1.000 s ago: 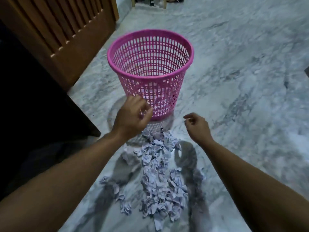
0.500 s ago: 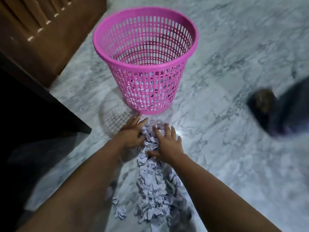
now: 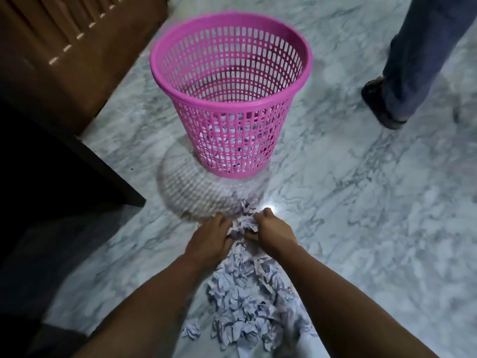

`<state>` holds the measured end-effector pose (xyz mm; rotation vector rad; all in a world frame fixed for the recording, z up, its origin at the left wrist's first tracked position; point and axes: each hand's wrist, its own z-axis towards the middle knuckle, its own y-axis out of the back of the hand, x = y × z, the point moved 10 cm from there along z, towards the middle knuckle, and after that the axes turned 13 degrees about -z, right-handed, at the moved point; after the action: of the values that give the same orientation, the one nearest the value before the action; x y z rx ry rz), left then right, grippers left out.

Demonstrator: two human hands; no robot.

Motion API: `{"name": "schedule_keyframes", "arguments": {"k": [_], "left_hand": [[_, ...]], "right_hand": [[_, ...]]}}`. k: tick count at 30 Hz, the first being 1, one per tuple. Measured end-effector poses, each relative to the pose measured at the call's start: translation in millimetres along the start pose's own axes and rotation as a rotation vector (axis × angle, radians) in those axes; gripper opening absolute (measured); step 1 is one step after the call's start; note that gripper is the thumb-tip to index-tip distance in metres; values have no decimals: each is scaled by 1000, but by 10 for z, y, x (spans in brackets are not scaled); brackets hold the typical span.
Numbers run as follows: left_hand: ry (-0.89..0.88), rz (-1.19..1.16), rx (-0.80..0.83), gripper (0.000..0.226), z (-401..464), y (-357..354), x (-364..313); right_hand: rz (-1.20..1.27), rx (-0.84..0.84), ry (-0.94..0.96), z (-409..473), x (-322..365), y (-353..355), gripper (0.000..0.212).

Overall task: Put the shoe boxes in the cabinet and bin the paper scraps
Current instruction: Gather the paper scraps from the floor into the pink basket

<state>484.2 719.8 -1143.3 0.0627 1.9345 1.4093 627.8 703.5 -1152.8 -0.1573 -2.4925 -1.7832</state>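
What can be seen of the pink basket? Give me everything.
The pink basket is a round plastic wastebasket with lattice walls of small slots, a solid smooth rim and a solid band at its base. It tapers from a wide mouth to a narrower bottom. It stands upright on the marble floor, just beyond the paper scraps, and casts a gridded shadow toward the viewer. Crumpled white paper shows through its lower wall. Neither hand touches it.

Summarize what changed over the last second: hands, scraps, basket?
Both hands dropped from mid-air onto the near end of the paper scraps; left hand and right hand now pinch a clump between them. A bystander's leg entered at right. The pink basket stayed upright, some scraps inside.
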Motion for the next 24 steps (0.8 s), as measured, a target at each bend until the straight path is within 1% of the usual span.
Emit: {"name": "schedule_keyframes", "arguments": {"k": [3,5,6,8,10,11,12,13,14,15,18,19,20,22,23,24], "left_hand": [[18,-85,4,30,24,81,-115],[2,-120,-50,28,9,238,-199],[-14,-149,-90,25,0,354,-265],[-32,-240,-182,13,-13,658,-428],[-57,-323,-289,11,-12,1052,-616],[-90,-350,-350,12,-12,1298,-744],[-124,-373,-409,12,-14,1554,-872],[-156,-400,-468,10,-13,1824,-999],[-176,-431,-529,9,-8,2112,-1112],[-186,-466,-596,9,-3,2402,-1205],[-183,-522,-775,14,66,3185,-1386],[-184,-524,-823,16,127,3389,-1412],[-169,-518,-854,17,214,3562,-1421],[-77,-466,-857,17,542,3784,-1328],[-10,-441,-817,21,740,3830,-1256],[68,-415,-745,29,938,3824,-1178]], "right_hand": [[129,-47,-86,-134,-146,74,39],[245,-125,-94,-236,-173,216,28],[317,-175,-87,-288,-169,340,26],[474,-313,-56,-379,-164,711,24],[607,-494,5,-476,-140,1216,19],[682,-584,36,-536,-124,1511,10],[755,-678,64,-598,-108,1818,13],[807,-764,78,-658,-97,2129,27],[855,-830,101,-696,-78,2412,34],[881,-883,127,-714,-46,2684,34],[867,-970,216,-683,108,3420,19],[817,-989,218,-637,137,3640,13],[743,-986,211,-563,172,3834,12],[517,-898,147,-318,261,4124,29],[412,-813,110,-143,294,4194,32],[331,-719,85,37,314,4217,28]]}}
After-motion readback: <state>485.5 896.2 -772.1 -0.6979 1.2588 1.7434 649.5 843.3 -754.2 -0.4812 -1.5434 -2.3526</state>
